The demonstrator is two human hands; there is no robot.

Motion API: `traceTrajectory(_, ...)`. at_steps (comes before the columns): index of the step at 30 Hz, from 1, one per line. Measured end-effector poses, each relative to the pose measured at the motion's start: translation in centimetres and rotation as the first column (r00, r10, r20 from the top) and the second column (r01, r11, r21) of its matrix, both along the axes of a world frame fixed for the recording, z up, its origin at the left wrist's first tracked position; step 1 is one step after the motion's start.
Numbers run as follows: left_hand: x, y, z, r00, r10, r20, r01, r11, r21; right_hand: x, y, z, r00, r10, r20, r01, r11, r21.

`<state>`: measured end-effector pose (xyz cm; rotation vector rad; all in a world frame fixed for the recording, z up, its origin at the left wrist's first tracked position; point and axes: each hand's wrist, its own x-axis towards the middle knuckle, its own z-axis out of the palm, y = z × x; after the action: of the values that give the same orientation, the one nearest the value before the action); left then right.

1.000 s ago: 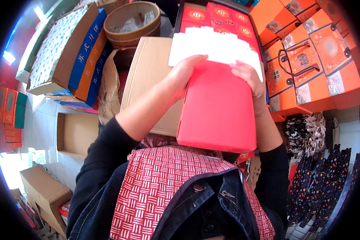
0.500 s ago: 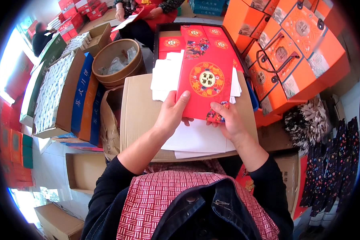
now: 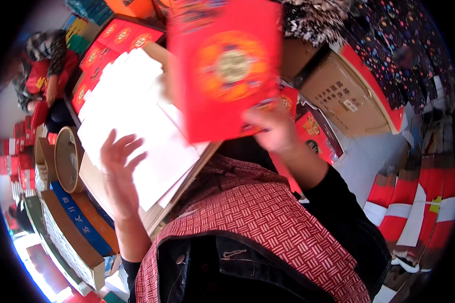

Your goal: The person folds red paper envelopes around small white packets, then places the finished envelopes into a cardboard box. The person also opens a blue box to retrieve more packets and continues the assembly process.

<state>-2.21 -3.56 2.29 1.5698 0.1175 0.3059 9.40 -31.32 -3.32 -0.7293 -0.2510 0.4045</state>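
Head view is showing a large flat red cardboard gift box with a round gold emblem (image 3: 225,65), blurred and tilted, lifted above the far right corner of the brown cardboard work surface (image 3: 93,177). The right hand (image 3: 270,129) is gripping the box by its lower edge, fingers closed on it. The left hand (image 3: 119,164) is hovering spread wide, holding nothing, over the near edge of a stack of white paper sheets (image 3: 131,121) that is covering most of the surface.

To handle this well, judging from the pose, the box is best supported with both hands, since a one-edge grip is letting it tilt; the free hand should be steadying the loose sheets so they are not sliding off.

Around the work: a brown shipping carton with a red rim (image 3: 349,96) is sitting right of the surface; flat red printed boxes (image 3: 121,38) are lying at the far edge; a round brown basket (image 3: 68,159) and a blue-and-orange long box (image 3: 81,222) are crowding the left edge. Another person in red (image 3: 45,70) is sitting beyond, well apart.
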Motion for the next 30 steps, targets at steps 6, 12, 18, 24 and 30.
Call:
traceTrajectory(6,-1.6,1.9,0.2,0.950,0.308,-0.046,-0.300,0.945,0.131,3.3,-16.3,-12.6,0.831,-0.556,-0.022,0.484,0.743,-0.463)
traceTrajectory(12,-2.2,2.0,-0.8,0.918,0.361,-0.167,-0.344,0.931,0.121,4.6,-18.5,-27.9,0.696,-0.628,-0.348,0.207,0.639,-0.740)
traceTrajectory(18,-3.7,2.5,-0.2,0.840,0.495,-0.221,-0.440,0.861,0.255,8.8,-19.2,-37.8,0.772,-0.440,-0.459,-0.031,0.695,-0.718)
traceTrajectory(24,-5.8,4.4,-0.4,0.772,0.626,-0.112,-0.490,0.697,0.523,14.6,-20.7,-34.7,0.946,0.111,0.304,0.316,-0.523,-0.792)
traceTrajectory(30,-7.5,3.8,-0.7,0.925,0.372,-0.083,-0.137,0.530,0.837,9.4,-2.1,-1.9,0.670,0.059,0.740,0.471,0.737,-0.485)
